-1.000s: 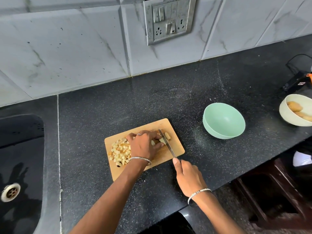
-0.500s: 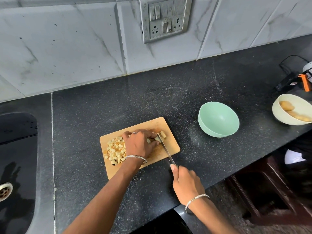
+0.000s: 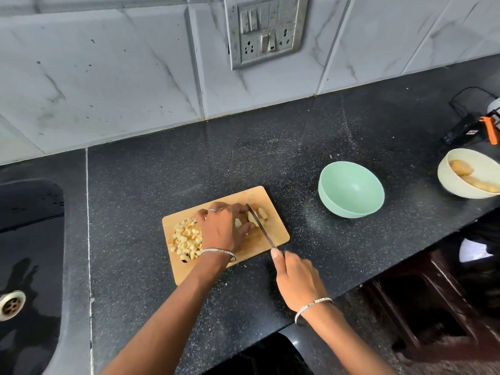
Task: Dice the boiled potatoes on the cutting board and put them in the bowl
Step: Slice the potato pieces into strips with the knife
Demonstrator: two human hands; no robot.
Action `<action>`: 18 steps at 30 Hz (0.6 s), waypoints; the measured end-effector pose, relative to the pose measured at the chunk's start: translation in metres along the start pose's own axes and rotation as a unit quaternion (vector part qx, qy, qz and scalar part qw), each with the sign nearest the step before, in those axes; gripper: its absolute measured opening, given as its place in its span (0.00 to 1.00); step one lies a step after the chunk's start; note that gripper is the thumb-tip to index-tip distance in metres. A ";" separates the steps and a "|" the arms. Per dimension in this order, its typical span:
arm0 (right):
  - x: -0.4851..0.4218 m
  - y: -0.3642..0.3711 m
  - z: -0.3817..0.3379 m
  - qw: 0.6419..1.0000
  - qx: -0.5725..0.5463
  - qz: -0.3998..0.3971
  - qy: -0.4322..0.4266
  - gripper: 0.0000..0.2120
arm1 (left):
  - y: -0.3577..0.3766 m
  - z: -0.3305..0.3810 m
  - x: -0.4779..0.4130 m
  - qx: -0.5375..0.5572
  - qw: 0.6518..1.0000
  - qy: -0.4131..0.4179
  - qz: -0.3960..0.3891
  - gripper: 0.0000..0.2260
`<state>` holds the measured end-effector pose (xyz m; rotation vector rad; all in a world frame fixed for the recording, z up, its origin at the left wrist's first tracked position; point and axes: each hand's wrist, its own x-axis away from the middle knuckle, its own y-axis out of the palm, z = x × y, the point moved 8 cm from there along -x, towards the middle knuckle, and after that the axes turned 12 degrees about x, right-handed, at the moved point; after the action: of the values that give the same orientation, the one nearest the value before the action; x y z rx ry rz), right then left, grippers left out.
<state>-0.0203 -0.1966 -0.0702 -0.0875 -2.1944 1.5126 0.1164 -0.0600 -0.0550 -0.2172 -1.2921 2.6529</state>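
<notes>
A wooden cutting board (image 3: 273,212) lies on the black counter. A heap of diced potato (image 3: 186,238) covers its left part. My left hand (image 3: 224,228) curls over a potato piece (image 3: 250,219) near the board's middle and holds it down. My right hand (image 3: 295,280) grips a knife (image 3: 261,226) by its handle, forefinger along the spine. The blade cuts into the potato just right of my left fingers. A few cut pieces (image 3: 262,213) lie right of the blade. The mint green bowl (image 3: 351,189) stands to the right of the board with nothing in it.
A cream bowl (image 3: 457,182) with whole boiled potatoes (image 3: 461,167) sits at the far right, near a black and orange device (image 3: 476,129) with a cable. A black sink (image 3: 27,253) lies at the left. The counter's front edge runs just below my right wrist.
The knife stays in the potato while the blade shifts slightly between cuts. My left hand keeps its hold. The camera view has drifted a little.
</notes>
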 end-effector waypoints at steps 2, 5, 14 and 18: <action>-0.003 0.002 -0.003 1.000 -0.001 -0.009 0.005 0.25 | -0.002 0.002 0.001 -0.025 1.000 -0.004 0.010 0.13; -0.003 0.003 -0.003 1.000 0.001 -0.014 0.017 0.25 | -0.002 0.003 0.001 -0.034 0.999 -0.016 0.014 0.10; 0.005 -0.008 -0.010 0.998 0.055 0.034 0.000 0.23 | 0.000 -0.001 -0.002 -0.031 0.999 -0.027 0.009 0.09; 0.004 -0.009 -0.011 0.998 0.051 0.028 -0.001 0.23 | -0.002 -0.001 -0.002 -0.036 0.999 -0.031 0.011 0.09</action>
<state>-0.0178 -0.1896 -0.0580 -0.1139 -2.1293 1.6524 0.1190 -0.0588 -0.0543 -0.1622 -1.4147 2.6539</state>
